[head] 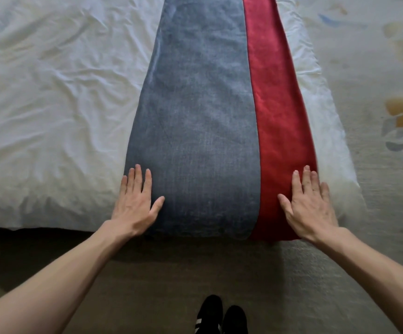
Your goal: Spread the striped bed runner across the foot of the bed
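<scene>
The bed runner (195, 116) lies flat along the bed, stretching away from me, with a wide grey-blue band and a narrower red satin band on its right side. Its near end hangs slightly over the bed's edge. My left hand (136, 203) rests palm down, fingers apart, on the runner's left edge where grey meets the white sheet. My right hand (307, 203) lies flat on the red band near its right edge. Neither hand grips the fabric.
A wrinkled white duvet (51, 104) covers the bed on both sides of the runner. A patterned carpet (388, 92) lies to the right. My black shoes (222, 317) stand on the brown floor below the bed's edge.
</scene>
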`<move>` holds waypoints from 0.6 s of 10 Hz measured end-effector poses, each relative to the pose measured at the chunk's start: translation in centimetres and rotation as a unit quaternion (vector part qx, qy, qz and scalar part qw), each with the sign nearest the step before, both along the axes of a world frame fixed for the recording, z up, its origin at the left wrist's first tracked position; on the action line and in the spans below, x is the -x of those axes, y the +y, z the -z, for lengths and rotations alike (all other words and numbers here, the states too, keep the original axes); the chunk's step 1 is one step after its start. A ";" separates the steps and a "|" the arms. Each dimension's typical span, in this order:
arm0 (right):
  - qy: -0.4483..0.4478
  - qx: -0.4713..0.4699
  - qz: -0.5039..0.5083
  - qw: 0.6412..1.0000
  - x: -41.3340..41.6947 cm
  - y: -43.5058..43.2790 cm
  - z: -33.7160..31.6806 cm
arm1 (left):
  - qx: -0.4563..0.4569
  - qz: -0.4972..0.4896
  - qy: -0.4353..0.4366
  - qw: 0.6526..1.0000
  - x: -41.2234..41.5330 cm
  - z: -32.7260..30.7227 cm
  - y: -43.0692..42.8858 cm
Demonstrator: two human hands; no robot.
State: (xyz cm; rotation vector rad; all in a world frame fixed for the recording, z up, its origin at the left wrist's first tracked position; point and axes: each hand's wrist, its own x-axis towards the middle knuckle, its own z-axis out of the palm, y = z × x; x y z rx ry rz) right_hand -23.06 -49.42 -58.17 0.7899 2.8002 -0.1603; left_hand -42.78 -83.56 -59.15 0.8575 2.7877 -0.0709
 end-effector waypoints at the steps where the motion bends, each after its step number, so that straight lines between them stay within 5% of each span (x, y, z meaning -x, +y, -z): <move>1: 0.038 -0.022 -0.064 0.997 2.0 -0.9 -0.1 | -0.022 0.034 0.011 0.999 0.8 -0.5 2.8; 3: 0.023 0.021 -0.069 0.997 3.8 -1.3 0.5 | 0.018 0.034 0.005 0.999 1.5 -0.4 6.1; 6: 0.099 -0.001 -0.108 0.989 7.1 -3.3 -7.4 | -0.128 0.037 0.064 0.989 1.8 -7.8 9.7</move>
